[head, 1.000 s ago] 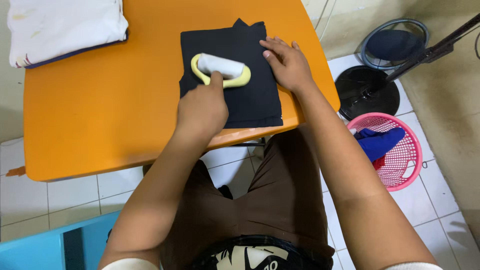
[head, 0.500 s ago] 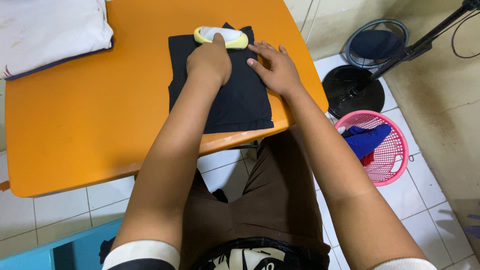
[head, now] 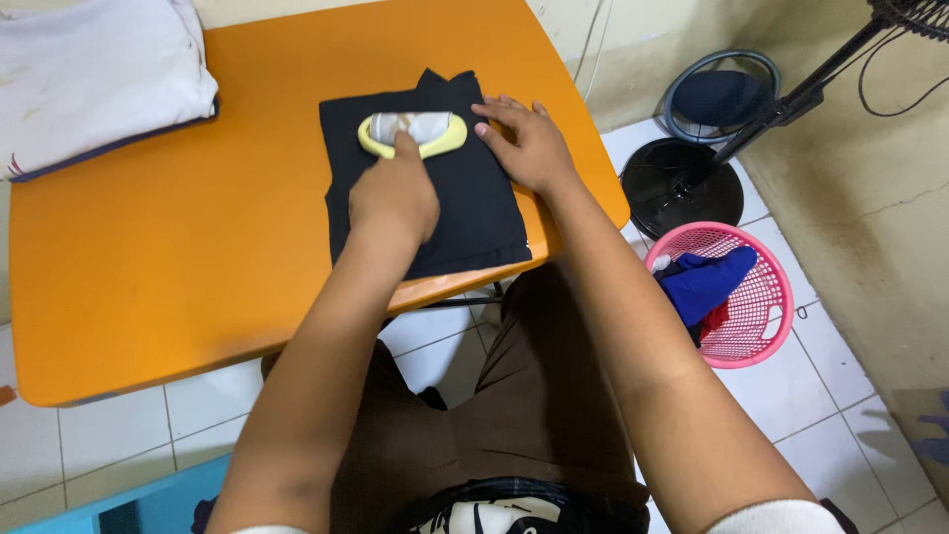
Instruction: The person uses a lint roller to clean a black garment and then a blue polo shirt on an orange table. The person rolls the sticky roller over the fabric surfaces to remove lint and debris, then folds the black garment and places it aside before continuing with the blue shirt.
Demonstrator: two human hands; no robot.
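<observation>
A: Black folded cloth (head: 425, 188) lies flat on the orange surface (head: 198, 247), long axis running away from the person.
B: Hands?
A: Left hand (head: 395, 198) clamped on the yellow-rimmed iron (head: 413, 133) at the far end. Right hand (head: 529, 143) spread flat, pinning the cloth's right edge.

I see a plain black cloth (head: 425, 188) on an orange table (head: 198, 247). On the cloth sits an iron (head: 413, 134), pale yellow round the rim with a white-grey top. At ten o'clock lies a white fabric (head: 94, 74) with a dark blue edge. At three o'clock, a pink lattice basket (head: 756, 321) holds blue and red clothes. The floor tiles (head: 208, 405) are white.
</observation>
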